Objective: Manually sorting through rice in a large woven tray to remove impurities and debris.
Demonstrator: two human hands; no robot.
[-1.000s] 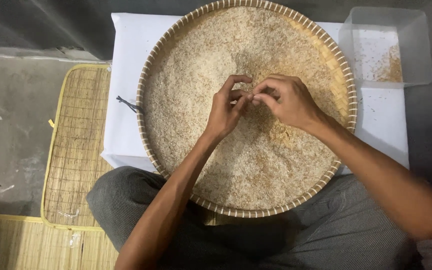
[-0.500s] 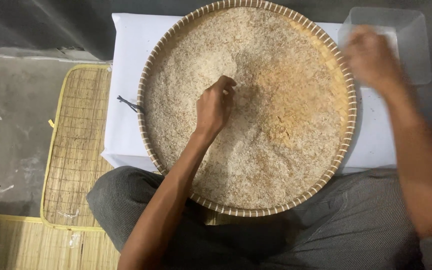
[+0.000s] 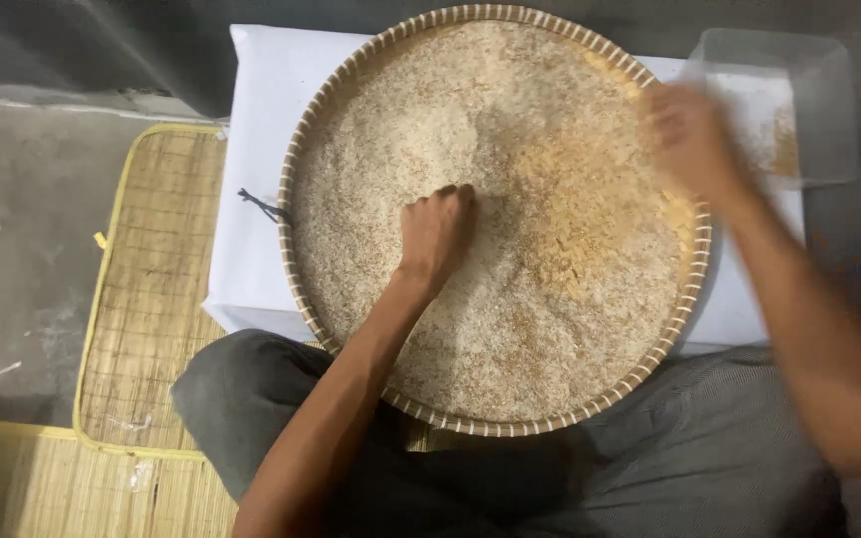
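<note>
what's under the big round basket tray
The woven tray of rice rests on a white cloth-covered surface, with its near edge over the person's lap. What lies beneath the tray's middle is hidden by the rice and weave.

Both arms are bare from the elbow down, no sleeves, no watch, no bands or rings that I can make out. The left hand [image 3: 437, 234] shows sharply; the right hand [image 3: 692, 134], toward two o'clock, is smeared by motion blur. The legs wear grey trousers [image 3: 729, 448] of a finely ribbed cloth, darker and creased over the left knee at seven o'clock.
</note>
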